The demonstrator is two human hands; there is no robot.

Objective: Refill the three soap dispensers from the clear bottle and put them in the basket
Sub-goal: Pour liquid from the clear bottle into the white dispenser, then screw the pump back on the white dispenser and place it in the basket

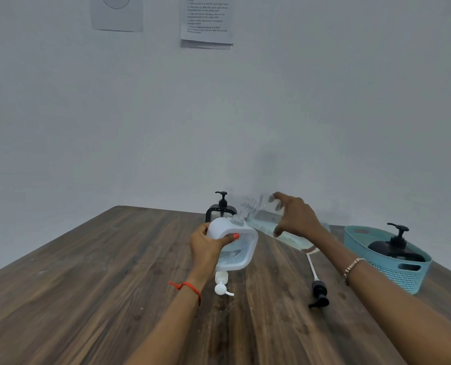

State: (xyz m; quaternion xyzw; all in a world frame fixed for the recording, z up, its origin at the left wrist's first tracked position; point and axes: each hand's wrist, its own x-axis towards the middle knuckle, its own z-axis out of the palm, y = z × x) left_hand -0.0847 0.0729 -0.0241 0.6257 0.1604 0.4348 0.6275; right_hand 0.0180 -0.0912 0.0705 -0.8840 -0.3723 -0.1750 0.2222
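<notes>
My left hand [209,248] grips a white soap dispenser [234,243], pump off, tilted above the table with clear liquid inside. My right hand [294,216] holds the clear bottle [265,219] tipped leftward, its mouth close to the white dispenser's open neck. The white pump head [222,285] lies on the table just below the dispenser. A black pump with a long white tube [317,285] lies further right. A black dispenser [220,208] stands behind the white one. Another black dispenser [396,247] sits inside the teal basket [403,277].
The wooden table [113,272] meets a pale wall at the back. Two printed sheets [206,21] hang on the wall above. The basket stands near the table's right edge.
</notes>
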